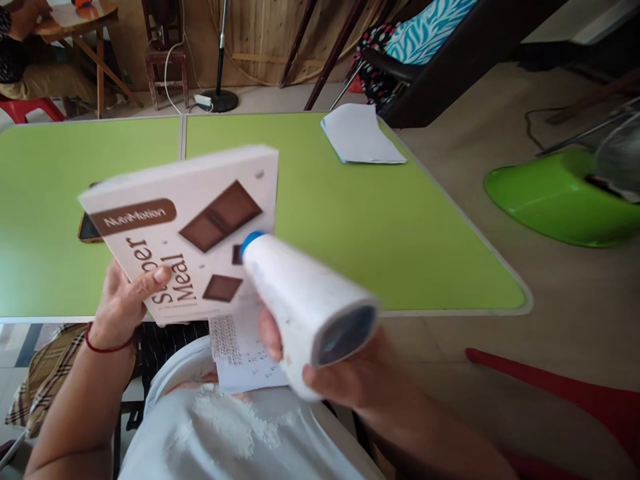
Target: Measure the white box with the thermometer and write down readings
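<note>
My left hand [127, 297] grips the lower left corner of a white box [210, 200] printed "NutriMotion" and "Super Meal", with pictures of chocolate squares. The thumb lies on its front; the other fingers are hidden behind. My right hand [345, 373] is wrapped round the handle of a white handheld device [305, 287], slightly blurred. Its blue end lies over the box's right side in view; I cannot tell if they touch. The device's dark oval face points back toward me. Below the box, a printed paper sheet [245, 360] rests over my lap.
A green table [400, 240] stretches ahead, with folded white papers [363, 133] at its far right. A phone-like dark object [89, 230] is partly hidden behind the box. Right are a green plastic seat [555, 193] and red chair part [550, 387]. Another person sits far left.
</note>
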Demonstrator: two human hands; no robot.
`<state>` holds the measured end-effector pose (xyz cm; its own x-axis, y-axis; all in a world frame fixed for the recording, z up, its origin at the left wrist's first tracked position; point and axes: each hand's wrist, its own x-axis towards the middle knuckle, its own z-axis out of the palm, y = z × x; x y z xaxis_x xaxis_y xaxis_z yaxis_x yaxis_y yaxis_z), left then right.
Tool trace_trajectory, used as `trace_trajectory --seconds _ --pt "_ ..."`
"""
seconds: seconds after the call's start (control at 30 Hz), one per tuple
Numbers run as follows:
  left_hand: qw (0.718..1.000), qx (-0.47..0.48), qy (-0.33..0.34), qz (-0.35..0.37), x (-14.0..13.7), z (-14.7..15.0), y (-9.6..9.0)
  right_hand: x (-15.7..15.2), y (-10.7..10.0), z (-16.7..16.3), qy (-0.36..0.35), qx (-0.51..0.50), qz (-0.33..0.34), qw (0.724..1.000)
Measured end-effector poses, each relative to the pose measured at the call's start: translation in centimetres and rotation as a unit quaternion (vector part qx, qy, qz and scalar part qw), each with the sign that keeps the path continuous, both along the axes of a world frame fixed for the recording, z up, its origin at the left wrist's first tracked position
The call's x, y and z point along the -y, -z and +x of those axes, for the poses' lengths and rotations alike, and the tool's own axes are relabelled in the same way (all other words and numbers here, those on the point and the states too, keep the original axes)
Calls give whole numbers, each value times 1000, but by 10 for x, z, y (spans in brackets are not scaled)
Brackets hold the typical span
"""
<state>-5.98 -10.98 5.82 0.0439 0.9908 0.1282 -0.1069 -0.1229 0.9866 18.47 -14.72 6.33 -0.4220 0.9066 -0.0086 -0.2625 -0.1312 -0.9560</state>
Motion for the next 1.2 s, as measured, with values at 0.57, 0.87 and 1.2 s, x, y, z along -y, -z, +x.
trace_trajectory --seconds 0.57,0.87,1.2 --pt "994 30 85 62 -152 12 40 -163 81 85 113 550 273 781" --pt "984 -9 160 80 -160 -3 36 -139 55 63 151 546 364 740" --pt "972 -117 170 114 -161 -6 37 -108 47 10 33 551 360 752"
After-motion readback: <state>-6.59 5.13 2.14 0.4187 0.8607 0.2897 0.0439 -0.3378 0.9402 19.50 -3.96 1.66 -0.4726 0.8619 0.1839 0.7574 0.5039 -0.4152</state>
